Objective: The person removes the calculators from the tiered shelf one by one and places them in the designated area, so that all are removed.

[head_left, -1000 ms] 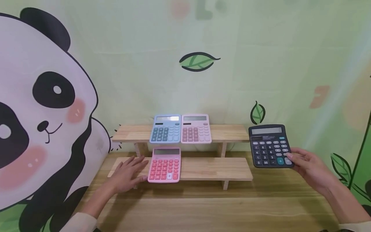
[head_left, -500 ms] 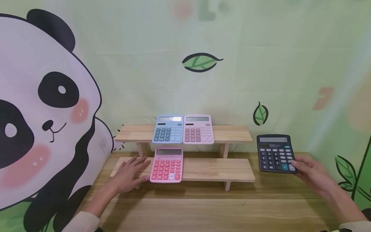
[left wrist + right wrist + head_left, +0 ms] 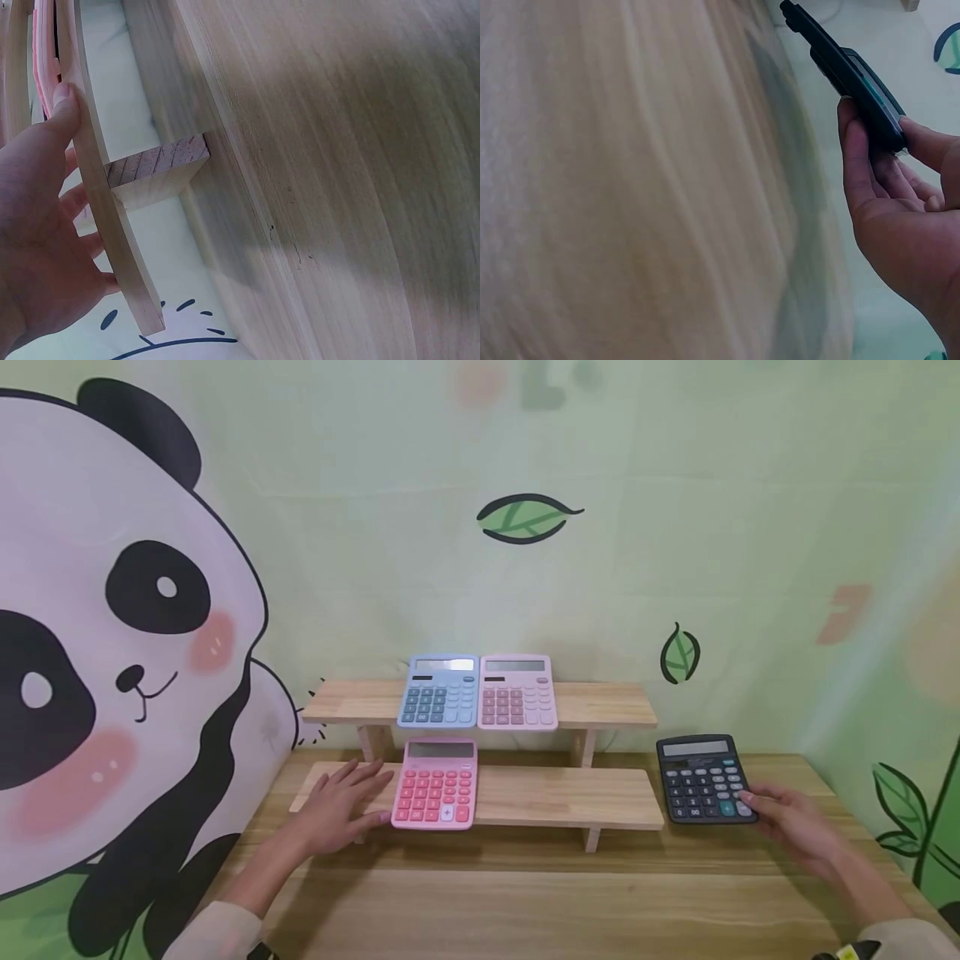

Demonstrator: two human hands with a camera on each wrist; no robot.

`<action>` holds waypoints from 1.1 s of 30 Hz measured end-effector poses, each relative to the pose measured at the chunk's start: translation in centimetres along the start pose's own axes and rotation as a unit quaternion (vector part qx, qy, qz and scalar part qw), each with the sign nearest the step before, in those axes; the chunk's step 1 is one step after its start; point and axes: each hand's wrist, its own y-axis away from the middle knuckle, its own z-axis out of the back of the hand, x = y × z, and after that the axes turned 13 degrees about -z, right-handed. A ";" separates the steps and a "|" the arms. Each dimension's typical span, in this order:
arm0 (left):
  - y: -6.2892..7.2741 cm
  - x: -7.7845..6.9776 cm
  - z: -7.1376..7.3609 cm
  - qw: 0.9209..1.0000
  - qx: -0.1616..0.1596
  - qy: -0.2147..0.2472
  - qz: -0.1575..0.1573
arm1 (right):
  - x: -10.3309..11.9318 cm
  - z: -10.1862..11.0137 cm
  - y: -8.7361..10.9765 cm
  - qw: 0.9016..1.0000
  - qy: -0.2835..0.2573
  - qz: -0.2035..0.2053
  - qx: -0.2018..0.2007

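Observation:
My right hand (image 3: 798, 827) pinches the lower right corner of a black calculator (image 3: 703, 779), thumb on the key side and fingers beneath. In the right wrist view this black calculator (image 3: 855, 86) is seen edge-on, above the tabletop. A pink calculator (image 3: 435, 783) leans on the lower wooden shelf (image 3: 562, 795). My left hand (image 3: 337, 810) rests on that shelf's left part with fingers spread, its thumb at the pink calculator's lower left edge. On the upper wooden shelf (image 3: 607, 704) a blue calculator (image 3: 440, 692) and a pale pink calculator (image 3: 517, 692) stand side by side.
The shelves stand on a wooden table (image 3: 555, 906). Behind is a pale green cloth backdrop (image 3: 390, 552) with a printed panda (image 3: 165, 693) on the left and leaves. The black calculator is just right of the lower shelf's end.
My right hand has lowered the black calculator from beside the upper shelf to the lower shelf's height. The left hand keeps its place on the shelf; the head view has shifted slightly.

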 end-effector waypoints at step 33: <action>-0.1 -0.3 0.2 1.000 0.003 0.007 0.004 | -1.5 0.1 -1.3 0.982 0.155 -0.038 -0.098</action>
